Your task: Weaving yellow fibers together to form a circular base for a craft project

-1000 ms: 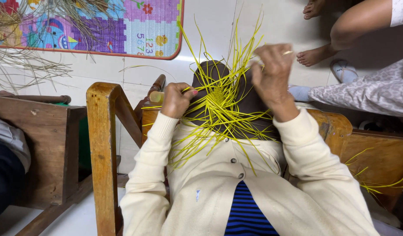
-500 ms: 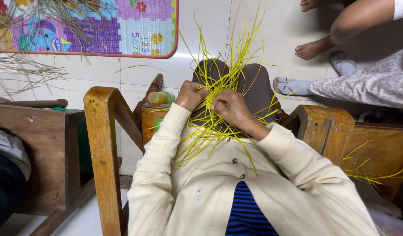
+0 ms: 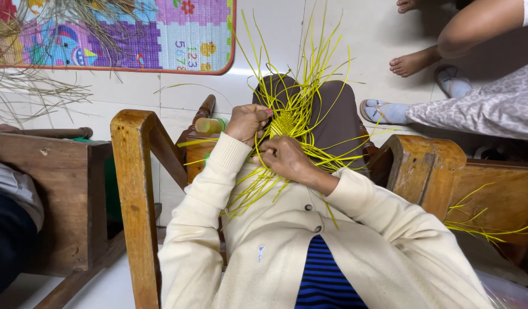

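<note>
A small woven yellow patch (image 3: 284, 122) with many loose yellow strips (image 3: 310, 63) fanning out lies on my brown-clad lap (image 3: 337, 117). My left hand (image 3: 247, 122) is closed on the strips at the patch's left edge. Just below the patch, my right hand (image 3: 283, 157) pinches strips with curled fingers. Both arms wear cream cardigan sleeves.
Wooden chair arms stand at left (image 3: 134, 171) and right (image 3: 429, 166). A small yellow-green roll (image 3: 209, 125) rests by the left arm. A colourful play mat (image 3: 161, 34) and dry straw (image 3: 29, 86) lie on the floor. Other people's bare feet (image 3: 411, 62) and sandalled foot (image 3: 383, 111) are at right.
My right hand came down from high on the right, where it was pulling a strip, to the weave, and now sits slightly lower left. The left hand stayed put.
</note>
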